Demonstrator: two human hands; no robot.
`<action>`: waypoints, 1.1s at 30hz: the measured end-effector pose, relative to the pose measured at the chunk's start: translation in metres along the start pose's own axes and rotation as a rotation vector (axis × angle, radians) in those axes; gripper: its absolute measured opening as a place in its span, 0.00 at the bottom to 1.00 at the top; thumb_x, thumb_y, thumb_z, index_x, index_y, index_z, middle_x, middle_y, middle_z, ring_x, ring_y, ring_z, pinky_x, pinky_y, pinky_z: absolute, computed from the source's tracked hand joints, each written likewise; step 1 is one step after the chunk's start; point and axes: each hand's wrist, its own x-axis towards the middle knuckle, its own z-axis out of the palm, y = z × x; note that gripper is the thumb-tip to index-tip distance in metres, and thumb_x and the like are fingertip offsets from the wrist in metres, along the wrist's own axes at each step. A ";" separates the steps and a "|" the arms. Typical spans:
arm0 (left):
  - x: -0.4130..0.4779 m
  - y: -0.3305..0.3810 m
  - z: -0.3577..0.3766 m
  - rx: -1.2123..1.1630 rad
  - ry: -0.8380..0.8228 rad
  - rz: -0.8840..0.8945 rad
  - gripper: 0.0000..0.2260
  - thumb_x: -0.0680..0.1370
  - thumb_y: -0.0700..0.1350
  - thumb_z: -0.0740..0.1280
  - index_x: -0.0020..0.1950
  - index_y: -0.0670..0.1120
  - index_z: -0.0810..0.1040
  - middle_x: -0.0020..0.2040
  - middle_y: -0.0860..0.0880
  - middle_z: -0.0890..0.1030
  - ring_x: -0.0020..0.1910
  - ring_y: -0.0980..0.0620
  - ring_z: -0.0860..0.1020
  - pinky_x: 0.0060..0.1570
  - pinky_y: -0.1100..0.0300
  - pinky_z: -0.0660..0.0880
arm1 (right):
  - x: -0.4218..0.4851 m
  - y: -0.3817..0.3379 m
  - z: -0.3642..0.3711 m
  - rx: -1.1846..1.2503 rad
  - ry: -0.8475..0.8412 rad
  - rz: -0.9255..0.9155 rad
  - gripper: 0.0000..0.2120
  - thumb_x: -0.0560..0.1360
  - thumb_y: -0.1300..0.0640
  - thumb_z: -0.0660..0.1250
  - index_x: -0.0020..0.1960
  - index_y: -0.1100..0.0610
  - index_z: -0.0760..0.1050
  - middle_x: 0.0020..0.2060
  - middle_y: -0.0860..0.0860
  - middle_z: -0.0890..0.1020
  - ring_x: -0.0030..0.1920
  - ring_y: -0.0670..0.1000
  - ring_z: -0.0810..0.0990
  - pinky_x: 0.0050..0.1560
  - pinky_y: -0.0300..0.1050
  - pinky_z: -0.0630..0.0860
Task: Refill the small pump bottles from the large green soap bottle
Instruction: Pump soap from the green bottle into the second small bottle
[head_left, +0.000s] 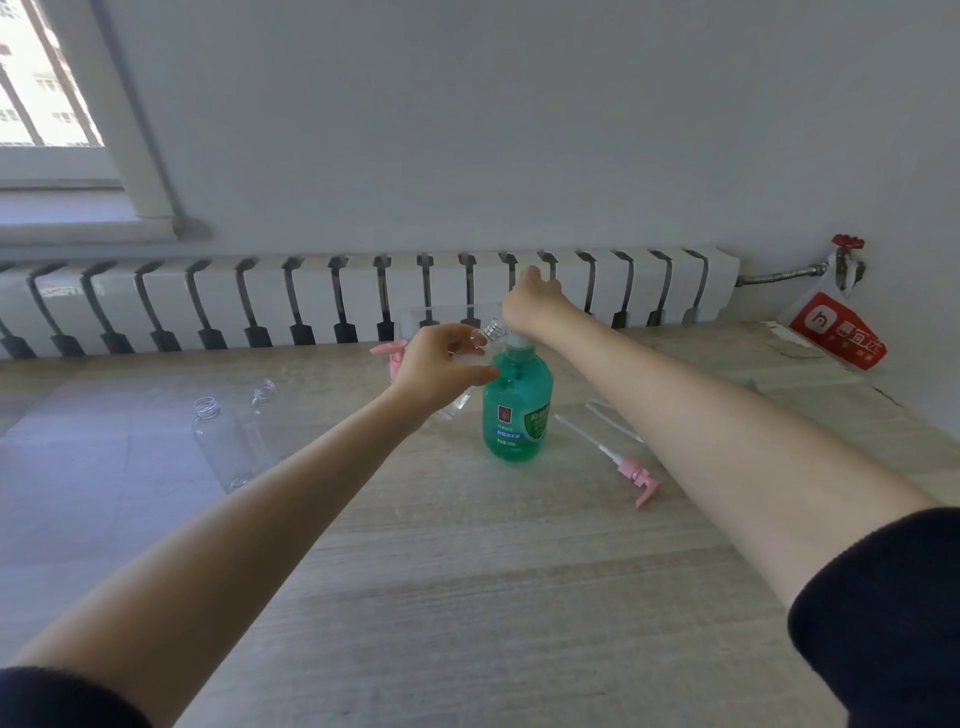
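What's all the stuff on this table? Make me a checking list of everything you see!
Surface: pale wood-grain table, dry as far as visible.
Job's things: green soap bottle upright; clear small bottle tilted beside its top; two empty clear bottles standing uncapped at left.
Clutter: pink pump lying right of the soap bottle; another pink pump behind the left hand; clear box at the back.
Grippers: left hand holds the small bottle; right hand on the soap bottle's pump top.
Cables: nothing seen.
Surroundings: radiator, window, red valve, red tag.
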 end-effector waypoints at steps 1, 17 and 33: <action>-0.001 0.000 0.000 0.005 0.000 0.001 0.18 0.68 0.40 0.76 0.57 0.42 0.79 0.51 0.48 0.82 0.49 0.52 0.80 0.55 0.54 0.78 | 0.001 0.000 0.000 -0.001 -0.002 0.000 0.29 0.78 0.60 0.57 0.76 0.57 0.50 0.71 0.60 0.59 0.63 0.60 0.70 0.62 0.52 0.72; 0.003 0.010 -0.006 0.015 0.003 0.018 0.17 0.68 0.39 0.76 0.56 0.42 0.80 0.50 0.47 0.82 0.50 0.49 0.80 0.56 0.51 0.78 | -0.006 -0.010 -0.017 0.174 -0.042 0.061 0.26 0.78 0.62 0.56 0.74 0.63 0.52 0.63 0.60 0.69 0.56 0.55 0.73 0.39 0.42 0.70; -0.001 0.006 -0.003 0.039 -0.003 0.012 0.18 0.69 0.38 0.75 0.58 0.43 0.78 0.52 0.48 0.81 0.51 0.51 0.79 0.55 0.58 0.76 | -0.001 0.000 -0.003 0.116 -0.045 0.050 0.25 0.80 0.62 0.54 0.75 0.61 0.50 0.72 0.61 0.56 0.67 0.59 0.65 0.63 0.49 0.66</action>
